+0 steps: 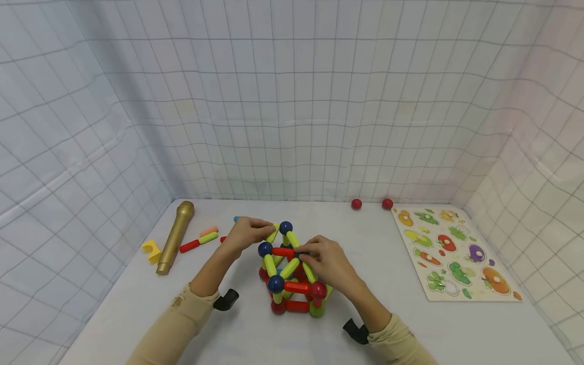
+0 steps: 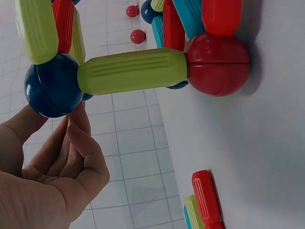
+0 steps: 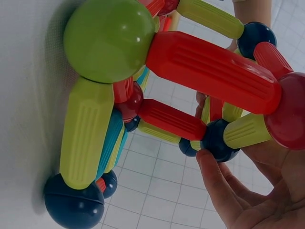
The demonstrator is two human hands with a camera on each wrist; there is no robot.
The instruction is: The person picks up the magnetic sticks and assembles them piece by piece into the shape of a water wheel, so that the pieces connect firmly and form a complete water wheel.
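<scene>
1. Stands as ball-and-rod frame (image 1: 289, 268) on counter (image 1: 388, 268), probably central for two-sided reach.
2. Pinches yellow-green rod (image 1: 274, 234) in left grip (image 1: 248, 234), at frame's ten o'clock, apparently for angling.
3. Pinches dark-blue ball (image 3: 220, 140) in right grip (image 1: 328, 261), at two o'clock, likely to steady joint.

Glossy plastic balls (image 2: 218, 64), ribbed plastic rods (image 2: 133, 71), matt cloth sleeve (image 1: 175, 319), metallic-looking tube (image 1: 175, 238)

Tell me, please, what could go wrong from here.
The left hand pinches a green stick high on the stick-and-ball frame; a hard push might twist it. The right hand holds a blue ball, which could pull loose. Two loose red balls may roll if the table is bumped.
</scene>
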